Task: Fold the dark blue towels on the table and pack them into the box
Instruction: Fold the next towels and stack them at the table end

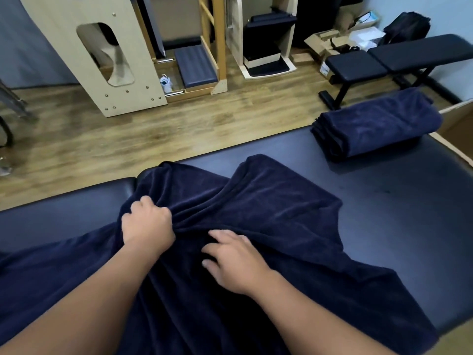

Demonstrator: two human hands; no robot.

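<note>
Fingers of the left hand [147,221] clench a bunch of the dark blue towel [256,213] — cloth gathered inside them. Right hand [235,262] lies flat on it, fingers loose.

Matt plush cloth towel [256,213] on smooth, faintly glossy padded table [384,201]

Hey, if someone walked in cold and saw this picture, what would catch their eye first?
Probably the big rumpled dark blue towel spread over the near part of the padded table, with the left hand gripping a bunch of it and the right hand resting on it beside. Next, the folded towel at the table's far right corner, and the black workout bench on the floor behind it.
</note>
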